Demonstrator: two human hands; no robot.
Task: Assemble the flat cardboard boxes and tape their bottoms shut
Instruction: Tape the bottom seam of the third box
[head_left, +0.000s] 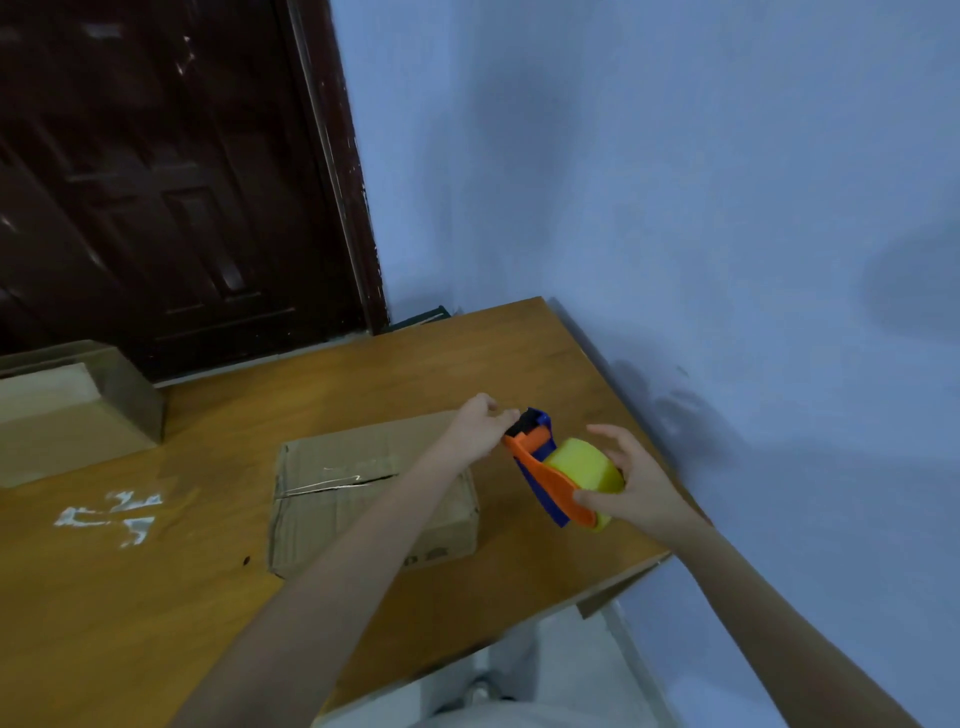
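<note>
The right hand (636, 483) holds the tape dispenser (550, 467) w/ yellow roll, above the right edge of the surface (156, 597). The left hand (480, 423) pinches at its far tip, fingers curled. A closed box (363, 488) sits just left of it; another box (67, 410) is at far left.

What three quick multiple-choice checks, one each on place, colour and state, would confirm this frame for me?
1. Where is the assembled brown cardboard box?
A. on the wooden table
B. on the floor
C. in the person's lap

2. What colour is the tape roll in the orange and blue tape dispenser?
A. white
B. yellow
C. black

3. How is the dispenser held?
A. lying free on the table
B. by the left hand alone
C. by both hands

Answers:
1 A, it rests on the wooden table.
2 B, the roll is yellow.
3 C, the right hand grips the roll end, the left hand pinches at the front.
</note>
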